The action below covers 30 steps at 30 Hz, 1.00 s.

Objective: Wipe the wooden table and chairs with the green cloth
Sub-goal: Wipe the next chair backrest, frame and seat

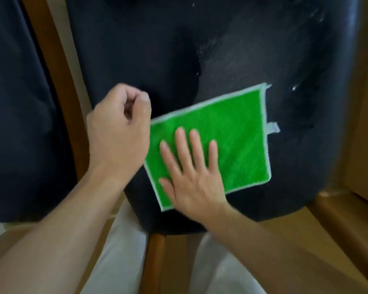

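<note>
The cloth (219, 132) is pressed flat on the dark chair seat (242, 49) under the straight-fingered right hand (191, 177), unwiped seat lying ahead and right, while the left hand (119, 128) is curled empty beside its left edge.

Dim soft light, motion blur, edges warped

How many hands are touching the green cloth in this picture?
1. The right hand lies flat with straight fingers on the green cloth, which is on the dark chair seat. The left hand is curled just left of the cloth, holding nothing visible.
</note>
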{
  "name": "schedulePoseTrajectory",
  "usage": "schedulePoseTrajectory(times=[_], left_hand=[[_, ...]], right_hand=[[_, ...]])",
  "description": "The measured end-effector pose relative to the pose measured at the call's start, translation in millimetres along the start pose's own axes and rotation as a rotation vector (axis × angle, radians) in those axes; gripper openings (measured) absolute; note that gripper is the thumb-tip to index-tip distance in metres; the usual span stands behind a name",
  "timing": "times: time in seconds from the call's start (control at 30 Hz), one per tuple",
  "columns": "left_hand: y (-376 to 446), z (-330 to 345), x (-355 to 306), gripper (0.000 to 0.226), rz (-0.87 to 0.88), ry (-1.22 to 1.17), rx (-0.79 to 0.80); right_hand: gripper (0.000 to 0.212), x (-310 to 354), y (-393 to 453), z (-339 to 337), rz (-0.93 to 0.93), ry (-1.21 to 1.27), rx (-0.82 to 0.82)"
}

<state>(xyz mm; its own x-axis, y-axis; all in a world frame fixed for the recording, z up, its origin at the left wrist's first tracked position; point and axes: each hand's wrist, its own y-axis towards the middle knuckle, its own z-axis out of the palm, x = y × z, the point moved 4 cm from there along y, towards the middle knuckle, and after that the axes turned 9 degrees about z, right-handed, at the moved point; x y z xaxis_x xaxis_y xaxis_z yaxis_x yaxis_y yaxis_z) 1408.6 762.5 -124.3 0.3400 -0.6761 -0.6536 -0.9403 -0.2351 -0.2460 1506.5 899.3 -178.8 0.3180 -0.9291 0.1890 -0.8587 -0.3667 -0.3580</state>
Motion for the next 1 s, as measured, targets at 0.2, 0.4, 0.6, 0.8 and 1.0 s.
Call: schedulePoseTrajectory(times=[0.2, 0.4, 0.6, 0.8, 1.0], left_hand=[[-26.0, -2.2, 21.0, 0.026, -0.1, -0.013, 0.041], [-18.2, 5.4, 23.2, 0.032, -0.108, -0.153, 0.004], [-2.0, 3.8, 27.8, 0.038, -0.21, -0.336, -0.097], [12.0, -10.3, 41.0, 0.039, -0.287, -0.428, -0.147], [33.3, -2.3, 54.8, 0.057, -0.459, -0.536, -0.054]], right_hand=[[0.06, -12.7, -22.9, 9.5, -0.238, 0.017, 0.04], [0.06, -91.1, 115.3, -54.0, 0.315, 0.013, -0.235], [0.064, -76.5, 179.2, -72.6, 0.663, -0.024, -0.254], [0.071, 13.1, 82.7, -24.9, 0.112, 0.035, -0.076], [0.066, 28.8, -30.7, 21.7, -0.253, -0.099, 0.087]])
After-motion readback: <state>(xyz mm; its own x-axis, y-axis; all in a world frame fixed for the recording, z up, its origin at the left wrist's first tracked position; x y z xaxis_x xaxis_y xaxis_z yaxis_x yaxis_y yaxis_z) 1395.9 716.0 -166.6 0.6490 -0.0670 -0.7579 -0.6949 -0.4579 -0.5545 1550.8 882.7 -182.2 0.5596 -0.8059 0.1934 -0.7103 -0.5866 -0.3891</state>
